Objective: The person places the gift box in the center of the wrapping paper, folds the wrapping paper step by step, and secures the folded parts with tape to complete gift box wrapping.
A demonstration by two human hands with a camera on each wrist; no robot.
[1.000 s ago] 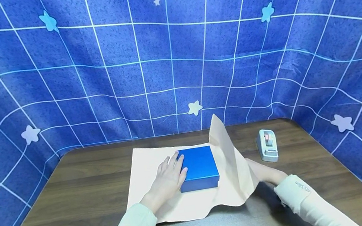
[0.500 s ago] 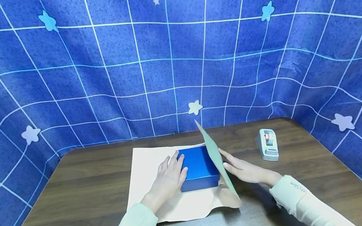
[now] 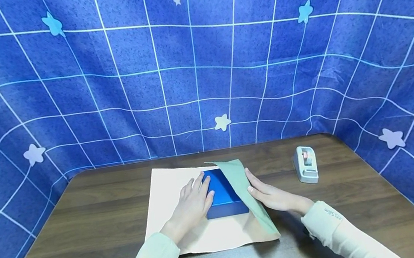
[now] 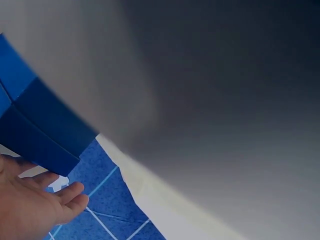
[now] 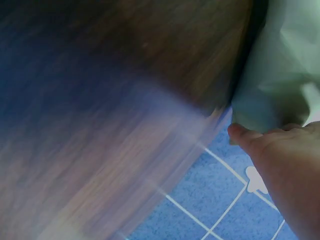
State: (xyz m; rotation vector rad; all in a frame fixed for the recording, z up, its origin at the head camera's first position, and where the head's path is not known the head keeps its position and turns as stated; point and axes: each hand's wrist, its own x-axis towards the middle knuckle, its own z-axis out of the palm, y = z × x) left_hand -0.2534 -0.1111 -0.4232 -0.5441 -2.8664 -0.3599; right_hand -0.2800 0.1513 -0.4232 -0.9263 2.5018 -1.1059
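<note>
A blue box sits on a sheet of wrapping paper, pale on its inner side and green on the outer. My left hand rests with spread fingers on the box's left edge; in the left wrist view the fingers of this hand lie along the blue box. My right hand presses with extended fingers against the green flap, which is folded up over the box's right part. In the right wrist view the right hand touches the green paper.
A light-blue tape dispenser stands on the wooden table, right of the paper. Behind the table hangs a blue curtain with white grid lines and stars.
My right hand has brought the paper's right side up and leftward, so its green side now lies over the box's right part. My left hand has stayed on the box.
</note>
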